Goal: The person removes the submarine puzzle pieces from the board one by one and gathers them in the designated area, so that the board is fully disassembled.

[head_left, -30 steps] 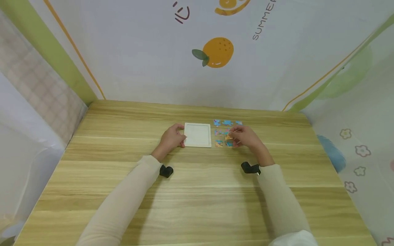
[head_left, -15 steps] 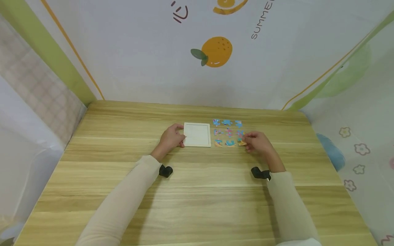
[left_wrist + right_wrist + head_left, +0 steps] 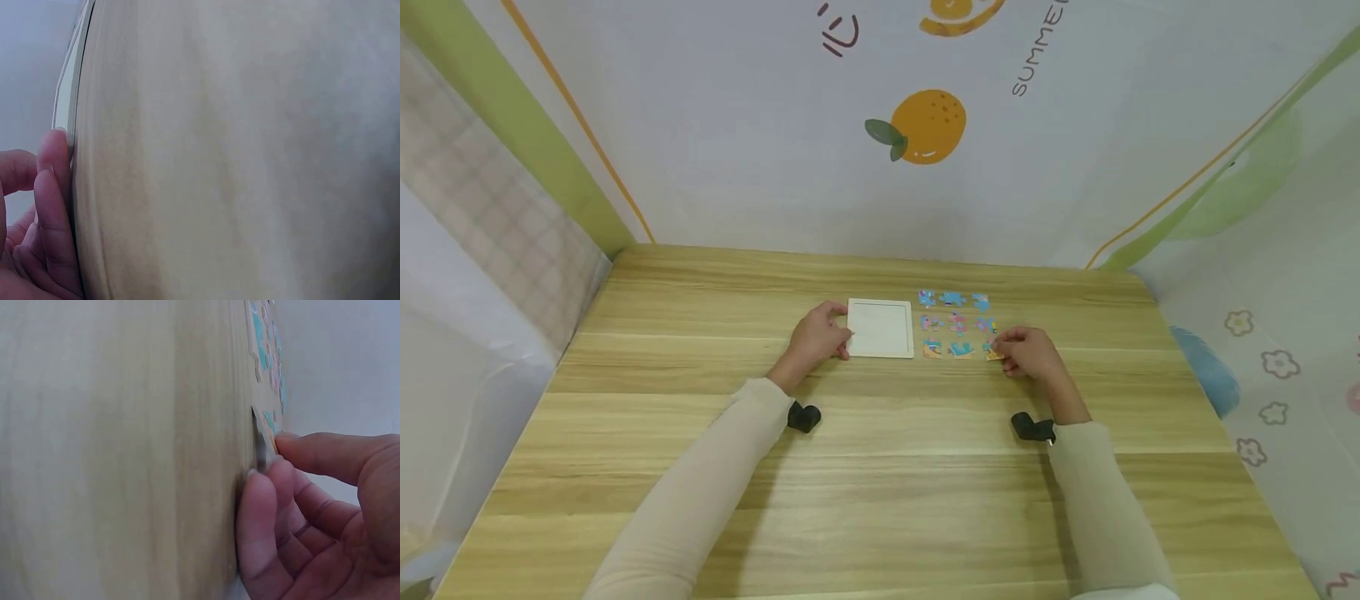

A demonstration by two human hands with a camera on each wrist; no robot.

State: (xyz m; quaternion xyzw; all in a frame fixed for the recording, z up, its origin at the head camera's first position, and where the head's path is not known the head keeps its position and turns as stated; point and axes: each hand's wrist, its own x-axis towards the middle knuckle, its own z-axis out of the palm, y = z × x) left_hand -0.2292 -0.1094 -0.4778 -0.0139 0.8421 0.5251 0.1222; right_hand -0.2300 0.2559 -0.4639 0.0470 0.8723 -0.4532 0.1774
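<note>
A square white puzzle tray (image 3: 880, 331) with a thin dark outline lies flat near the back of the table. My left hand (image 3: 817, 335) holds its left edge between thumb and fingers; the left wrist view shows the fingertips (image 3: 55, 147) at the tray's side. To the right of the tray, small jigsaw pieces (image 3: 953, 299) in blue, pink and orange lie spaced apart in rows. My right hand (image 3: 1032, 353) pinches the front right jigsaw piece (image 3: 991, 350) by its outer side. In the right wrist view this piece (image 3: 267, 430) tilts, one edge raised off the wood.
The wood-grain table (image 3: 895, 500) reaches toward me in front of both hands. A white printed curtain (image 3: 760, 150) hangs behind its back edge, and more cloth (image 3: 1285, 367) hangs at the sides. Black wrist cameras (image 3: 805, 417) sit at the cuffs.
My right hand has moved right from over the middle pieces, carrying a jigsaw piece to the front right corner of the rows, then shifted slightly. The left hand and tray stay put.
</note>
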